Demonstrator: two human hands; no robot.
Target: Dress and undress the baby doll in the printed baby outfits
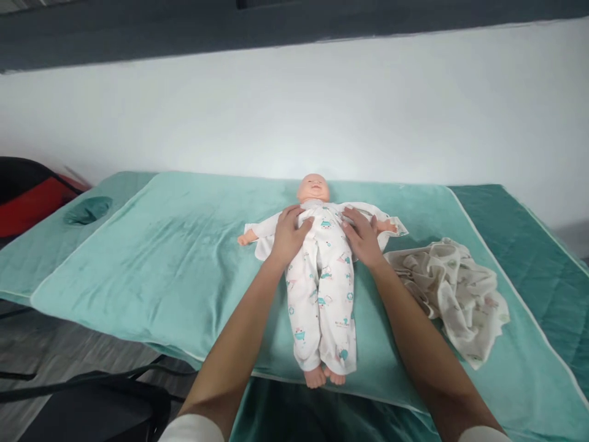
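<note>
A baby doll (313,188) lies on its back with its head toward the wall and its arms spread. It wears a white long-sleeved top (267,228) and white printed trousers (321,294), whose waist sits high on its chest. My left hand (289,233) rests at the left side of the trousers' upper part, thumb apart from the fingers. On the other side, my right hand (362,236) touches the trousers and top with its fingers spread. Bare doll feet stick out of the trouser legs. Part of the top is hidden under my hands.
A crumpled pale printed cloth (455,294) lies right of my right forearm. The green padded bed (161,264) stands against a white wall (276,116) and has a face hole (88,210) at left. A black and red bag (32,196) and a dark chair (96,405) are at left.
</note>
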